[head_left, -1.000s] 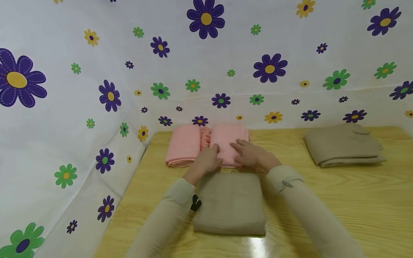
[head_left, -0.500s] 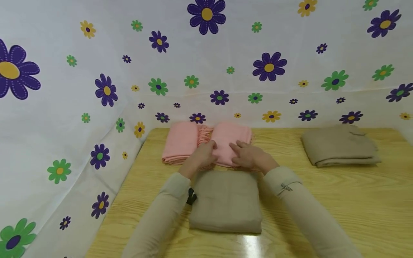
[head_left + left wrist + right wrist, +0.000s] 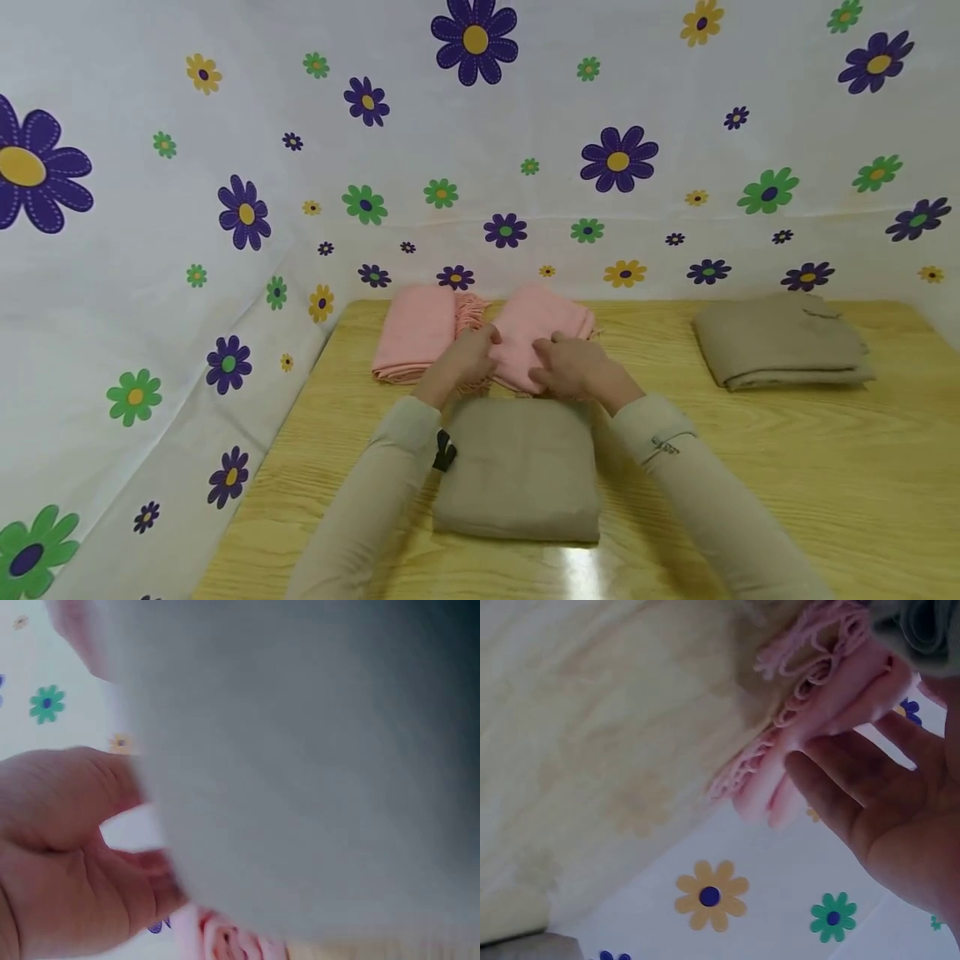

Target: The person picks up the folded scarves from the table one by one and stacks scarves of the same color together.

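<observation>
A folded pink scarf (image 3: 531,329) with fringe lies at the back of the table in the head view, turned at a slant. My left hand (image 3: 468,358) grips its left side with thumb and fingers. At its right front, my right hand (image 3: 576,367) holds the edge, fingers bent against the cloth. Fringe and fingers show in the right wrist view beside the pink scarf (image 3: 832,712). A second folded pink scarf (image 3: 415,329) lies to the left. Nearer me is a folded beige cloth (image 3: 517,471). Blurred pale cloth hides the left fingertips in the left wrist view.
Another folded beige cloth (image 3: 780,342) lies at the back right of the wooden table (image 3: 750,467). A black tag or strap (image 3: 444,450) sticks out beside the nearer beige cloth. White flowered sheeting (image 3: 525,108) borders the table at the back and left.
The right pink scarf has turned clockwise, its far right corner shifting right and nearer. Its near end has moved left. My right fingers have bent more; the other cloths keep their places.
</observation>
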Demonstrator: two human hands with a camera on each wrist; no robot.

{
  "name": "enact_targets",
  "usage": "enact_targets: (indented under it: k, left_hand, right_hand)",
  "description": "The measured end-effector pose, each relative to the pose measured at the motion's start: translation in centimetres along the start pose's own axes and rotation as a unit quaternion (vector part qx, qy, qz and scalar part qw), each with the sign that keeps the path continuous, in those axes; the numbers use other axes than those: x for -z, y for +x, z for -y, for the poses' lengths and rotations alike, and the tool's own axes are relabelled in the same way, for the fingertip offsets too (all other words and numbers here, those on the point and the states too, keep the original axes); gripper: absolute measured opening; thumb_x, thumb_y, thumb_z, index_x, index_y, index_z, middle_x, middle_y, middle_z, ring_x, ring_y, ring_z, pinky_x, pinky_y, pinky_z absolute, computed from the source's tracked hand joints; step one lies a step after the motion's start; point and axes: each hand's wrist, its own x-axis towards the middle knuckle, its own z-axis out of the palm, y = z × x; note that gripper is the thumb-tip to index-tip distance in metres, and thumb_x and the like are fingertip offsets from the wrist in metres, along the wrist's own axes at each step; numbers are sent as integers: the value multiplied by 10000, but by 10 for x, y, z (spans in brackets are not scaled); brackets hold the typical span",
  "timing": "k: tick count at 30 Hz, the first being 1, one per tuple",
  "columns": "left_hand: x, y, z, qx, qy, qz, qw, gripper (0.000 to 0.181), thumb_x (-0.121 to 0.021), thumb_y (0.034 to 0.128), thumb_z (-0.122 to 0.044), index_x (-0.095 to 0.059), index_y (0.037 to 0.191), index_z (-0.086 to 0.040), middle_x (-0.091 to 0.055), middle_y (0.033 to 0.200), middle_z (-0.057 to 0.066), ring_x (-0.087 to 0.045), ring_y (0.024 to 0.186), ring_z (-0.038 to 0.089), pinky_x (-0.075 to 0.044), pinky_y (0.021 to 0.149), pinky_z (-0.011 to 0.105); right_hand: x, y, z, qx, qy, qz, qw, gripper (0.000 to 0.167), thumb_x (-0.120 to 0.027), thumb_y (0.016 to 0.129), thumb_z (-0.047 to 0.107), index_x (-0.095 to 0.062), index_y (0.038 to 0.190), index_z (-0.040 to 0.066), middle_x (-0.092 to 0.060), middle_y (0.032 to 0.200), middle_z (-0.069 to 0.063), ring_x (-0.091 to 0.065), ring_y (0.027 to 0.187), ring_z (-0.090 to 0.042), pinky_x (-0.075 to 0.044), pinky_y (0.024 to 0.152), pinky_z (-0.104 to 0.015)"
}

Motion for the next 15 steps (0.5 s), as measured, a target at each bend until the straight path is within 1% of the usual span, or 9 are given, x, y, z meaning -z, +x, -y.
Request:
enact_targets:
  k: [2,3,6,8,9,11,13,14,15]
  left_hand:
    - [3,-3,0,151,-32,-114,9998,407,-581,906,-54,-506,1301,10,-606,1171,211,-549,1096,328,-459,962,445]
    - [4,-5,-1,230,-33,-180,9996,423,-580,905,-75,-497,1307,24,-602,1199,224,-558,1120,342,-459,977,454]
    - [6,-8,-10,388,6,-354,9986,519,-585,926,-180,-443,1358,71,-551,1309,273,-562,1185,379,-452,1013,477]
    - [4,-8,-21,390,257,-335,9983,559,-578,961,-282,-453,1357,92,-537,1326,281,-583,1153,368,-470,995,474]
    - [2,-8,-26,409,437,-308,9977,559,-577,971,-329,-489,1330,90,-536,1321,282,-594,1123,361,-480,980,471]
    - [-3,-5,-39,463,895,-231,9946,542,-572,982,-395,-570,1262,69,-556,1305,272,-624,1050,333,-507,934,460]
    - [-7,-3,-49,553,1415,-126,9883,502,-580,979,-427,-647,1165,34,-605,1235,242,-646,952,295,-534,864,446]
    - [-8,-2,-53,601,1673,-94,9840,484,-585,978,-435,-671,1134,16,-610,1224,243,-653,925,293,-540,841,441]
    - [-10,-1,-56,626,1884,-63,9801,478,-590,977,-436,-683,1130,7,-615,1220,247,-661,924,295,-544,834,438]
  right_hand:
    - [-3,4,-2,29,126,-337,9993,478,-517,1000,383,-526,1343,50,-548,1202,-191,-567,905,-293,-512,820,-479]
    - [-3,6,-3,19,174,-516,9985,473,-545,989,383,-532,1325,51,-537,1201,-199,-560,946,-311,-512,824,-486]
    - [-3,12,-11,0,292,-936,9952,530,-589,971,389,-504,1385,69,-472,1363,-235,-475,1214,-386,-440,993,-543]
    - [0,17,-20,54,469,-1242,9911,546,-562,993,351,-469,1443,57,-397,1473,-265,-348,1370,-431,-324,1105,-578]
    - [0,19,-25,65,522,-1306,9900,549,-539,1007,331,-443,1472,55,-355,1518,-268,-284,1423,-437,-257,1144,-580]
    - [1,20,-35,51,569,-1242,9906,521,-475,1037,280,-411,1493,36,-308,1547,-284,-232,1446,-464,-206,1164,-580]
    - [-1,19,-42,-6,650,-1016,9927,511,-422,1058,253,-371,1513,24,-268,1556,-308,-225,1441,-490,-212,1162,-575]
    - [-3,18,-45,78,361,-768,9964,510,-426,1059,237,-365,1513,14,-253,1562,-308,-218,1437,-507,-217,1156,-583]
    - [-4,17,-46,102,260,-612,9977,515,-425,1060,230,-351,1518,6,-258,1563,-301,-220,1436,-504,-221,1155,-581]
